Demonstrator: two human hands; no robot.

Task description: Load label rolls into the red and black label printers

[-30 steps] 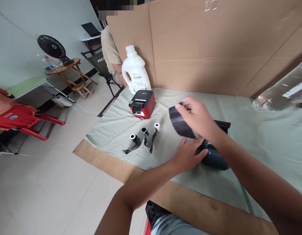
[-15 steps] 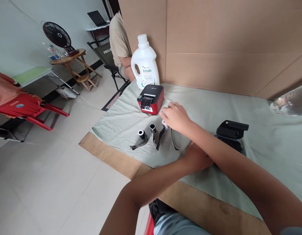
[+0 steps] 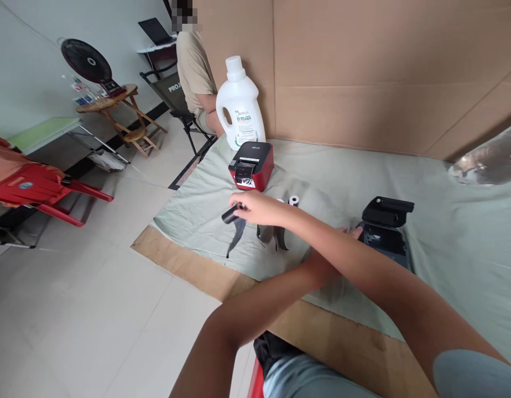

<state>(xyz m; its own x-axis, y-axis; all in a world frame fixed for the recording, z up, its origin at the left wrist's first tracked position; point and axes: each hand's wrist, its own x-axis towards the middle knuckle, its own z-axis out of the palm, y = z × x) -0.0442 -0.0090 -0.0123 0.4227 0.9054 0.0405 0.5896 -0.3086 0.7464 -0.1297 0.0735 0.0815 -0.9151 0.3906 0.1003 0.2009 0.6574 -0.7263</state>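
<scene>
My right hand (image 3: 252, 207) is closed on a black paper roll (image 3: 229, 215), tilted above the cloth with its loose black tail (image 3: 237, 236) hanging down. Just behind my right wrist stand other rolls with white ends, one of them a small roll (image 3: 294, 200); the forearm hides part of them, and black tails (image 3: 281, 237) trail below. My left hand (image 3: 350, 232) is crossed under the right forearm, which covers most of it. Its visible fingers lie stretched against the left side of a dark printer (image 3: 386, 249), whose lid (image 3: 387, 211) is raised.
A red and black printer (image 3: 251, 166) sits on the grey-green cloth (image 3: 189, 221) before a white detergent bottle (image 3: 240, 108). Cardboard (image 3: 355, 66) walls the back. At far right lies a clear plastic wrap (image 3: 483, 160). A seated person (image 3: 195, 66) is beyond the table's left side.
My right hand set down a wider black roll among the small ones, then moved left and took hold of a black roll, which is now lifted. My left hand stays by the dark printer.
</scene>
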